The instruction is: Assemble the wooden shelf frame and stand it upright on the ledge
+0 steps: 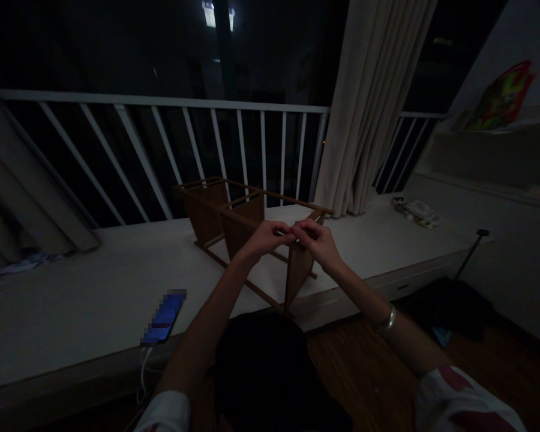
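A brown wooden shelf rack [245, 215] lies on its side on the pale window ledge, its end panel toward me. Above that near end, my left hand [270, 236] and my right hand [314, 237] meet with their fingertips pinched together. Whatever lies between the fingertips is too small and dim to make out. Both hands are closed, close to the upper rail of the rack. A silver bangle [388, 319] circles my right wrist.
A phone [164, 318] with a white cable lies at the ledge's [94, 288] front edge, left. White railings [162, 102] and a curtain [369, 108] stand behind. A pale bundle [416, 212] rests at right, near a dark upright handle [470, 252].
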Tool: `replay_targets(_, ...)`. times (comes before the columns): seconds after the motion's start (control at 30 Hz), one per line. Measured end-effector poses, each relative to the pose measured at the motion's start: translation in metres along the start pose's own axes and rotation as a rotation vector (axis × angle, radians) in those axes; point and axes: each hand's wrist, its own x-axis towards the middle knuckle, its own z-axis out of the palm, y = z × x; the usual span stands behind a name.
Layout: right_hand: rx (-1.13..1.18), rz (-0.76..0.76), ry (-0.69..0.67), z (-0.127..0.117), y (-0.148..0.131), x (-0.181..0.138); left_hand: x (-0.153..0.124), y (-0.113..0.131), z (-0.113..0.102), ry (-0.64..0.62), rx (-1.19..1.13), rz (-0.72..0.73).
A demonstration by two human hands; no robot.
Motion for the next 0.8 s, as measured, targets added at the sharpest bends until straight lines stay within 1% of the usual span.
replay_targets(0.13, -0.011, 0.007, 0.021, 0.0, -0.003, -0.001, 0.001, -0.002, 0.001, 0.056, 0.027, 0.005)
replay_targets(0.3, -0.016, 0.013, 0.024, 0.0, -0.009, -0.002, 0.0, -0.001, 0.002, 0.071, 0.034, -0.01)
replay_targets(0.43, -0.027, 0.028, 0.036, 0.001, -0.013, -0.002, 0.0, 0.0, 0.002, 0.052, 0.022, -0.017)
replay_targets(0.57, -0.015, 0.008, 0.039, 0.0, -0.009, -0.002, 0.0, 0.001, 0.003, 0.039, 0.035, -0.016)
replay_targets(0.8, 0.041, -0.028, -0.023, -0.003, -0.002, -0.003, 0.001, 0.001, 0.001, -0.004, 0.079, 0.037)
